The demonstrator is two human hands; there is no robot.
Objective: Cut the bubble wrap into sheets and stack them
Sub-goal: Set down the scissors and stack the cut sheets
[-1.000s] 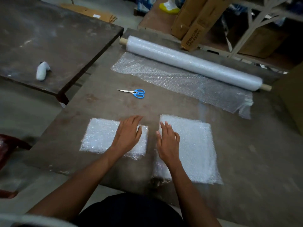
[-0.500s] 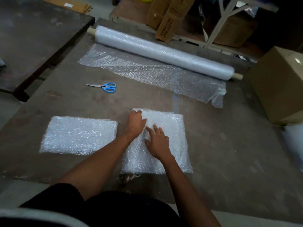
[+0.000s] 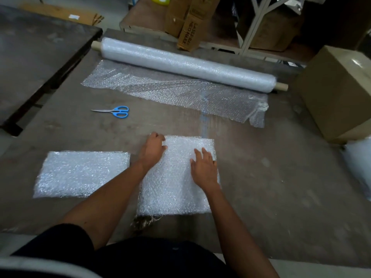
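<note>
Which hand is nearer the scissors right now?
Left. The left hand grips the right stack's far-left corner, below-right of the scissors; the right hand rests farther right.

Bare forearms, short dark sleeve — black — on the left arm

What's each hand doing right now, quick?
Left hand: fingers curled over the left edge of the bubble wrap stack, gripping it.
Right hand: open, flat on the stack.
</note>
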